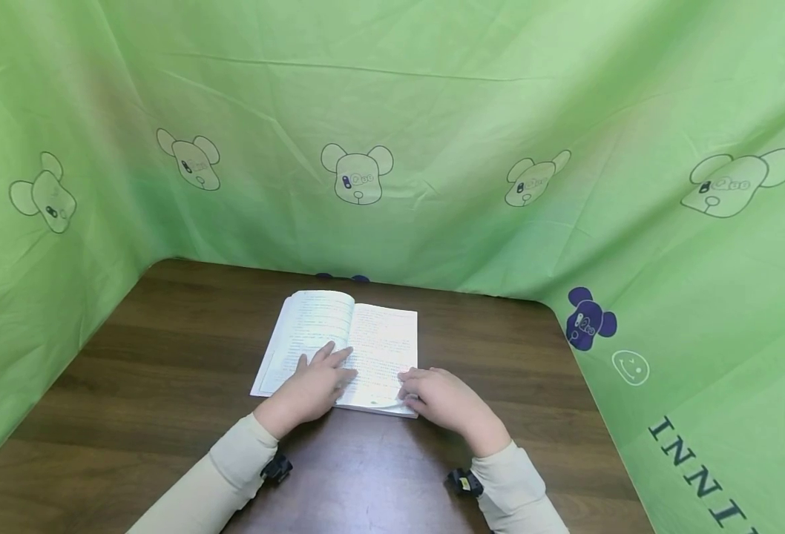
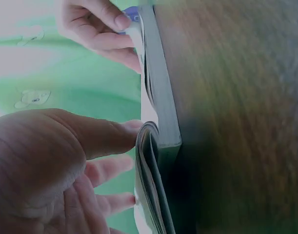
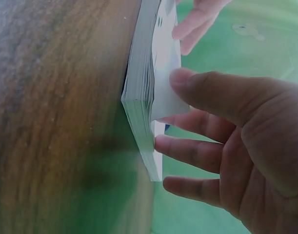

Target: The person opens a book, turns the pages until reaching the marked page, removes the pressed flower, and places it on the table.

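Note:
An open book (image 1: 384, 337) with printed pages lies on the wooden table. My left hand (image 1: 314, 387) rests across its lower middle with fingers spread; in the left wrist view the thumb (image 2: 107, 134) touches the curved fold of the left-hand pages (image 2: 148, 146). At the lower right corner, my right hand (image 1: 441, 397) pinches a page (image 3: 169, 92) between thumb and index finger. That page's corner is lifted off the stack below, while the other fingers (image 3: 190, 151) lie beside the book's outer edge. In the head view, part of the print is covered by the left hand.
The brown table (image 1: 185, 415) extends around the book on every side. A green curtain (image 1: 432, 111) with bear-head prints hangs along its back and sides. Dark wrist cameras (image 1: 466, 482) sit at both light sleeves (image 1: 513, 475).

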A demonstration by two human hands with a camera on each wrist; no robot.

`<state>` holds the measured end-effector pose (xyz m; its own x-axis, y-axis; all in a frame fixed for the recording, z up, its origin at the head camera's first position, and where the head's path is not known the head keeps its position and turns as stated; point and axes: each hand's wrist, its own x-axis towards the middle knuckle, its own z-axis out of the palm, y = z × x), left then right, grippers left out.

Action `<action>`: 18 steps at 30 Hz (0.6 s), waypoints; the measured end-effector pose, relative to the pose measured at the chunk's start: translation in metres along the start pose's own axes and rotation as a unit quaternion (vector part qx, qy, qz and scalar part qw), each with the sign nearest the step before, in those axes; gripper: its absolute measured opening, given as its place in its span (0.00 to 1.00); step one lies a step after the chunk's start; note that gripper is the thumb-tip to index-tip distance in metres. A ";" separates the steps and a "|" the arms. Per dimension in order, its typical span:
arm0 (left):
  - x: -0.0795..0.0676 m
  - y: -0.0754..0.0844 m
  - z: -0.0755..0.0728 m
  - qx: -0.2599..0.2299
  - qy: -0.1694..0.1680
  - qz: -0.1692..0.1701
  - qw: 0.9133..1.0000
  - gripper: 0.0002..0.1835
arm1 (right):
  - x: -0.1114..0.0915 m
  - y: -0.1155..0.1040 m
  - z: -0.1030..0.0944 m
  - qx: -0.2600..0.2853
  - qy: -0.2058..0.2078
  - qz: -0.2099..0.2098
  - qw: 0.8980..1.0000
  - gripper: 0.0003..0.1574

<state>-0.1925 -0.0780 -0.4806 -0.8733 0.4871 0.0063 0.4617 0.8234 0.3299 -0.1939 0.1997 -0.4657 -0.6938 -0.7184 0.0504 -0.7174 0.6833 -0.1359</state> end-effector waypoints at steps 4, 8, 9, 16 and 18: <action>-0.002 0.002 0.000 0.010 -0.013 0.013 1.000 0.16 | 0.001 0.001 0.000 -0.015 0.015 -0.015 1.000 0.03; -0.003 0.004 -0.002 -0.003 -0.033 0.000 0.999 0.18 | 0.002 0.001 0.001 -0.014 0.032 -0.006 0.999 0.07; -0.004 0.004 -0.002 -0.007 -0.037 -0.003 0.999 0.19 | 0.002 0.001 0.001 -0.013 0.039 0.001 0.999 0.08; -0.004 0.004 -0.001 -0.004 -0.034 -0.004 0.999 0.26 | 0.002 0.000 0.002 -0.031 0.096 0.040 0.994 0.05; -0.004 0.004 0.000 -0.001 -0.032 -0.003 0.999 0.28 | 0.002 0.000 0.001 -0.045 0.114 0.035 0.992 0.04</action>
<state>-0.1872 -0.0763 -0.4794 -0.8640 0.5004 -0.0555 0.4567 0.8254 0.3320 -0.1951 0.1977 -0.4668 -0.7309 -0.6278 0.2677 -0.6626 0.7467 -0.0578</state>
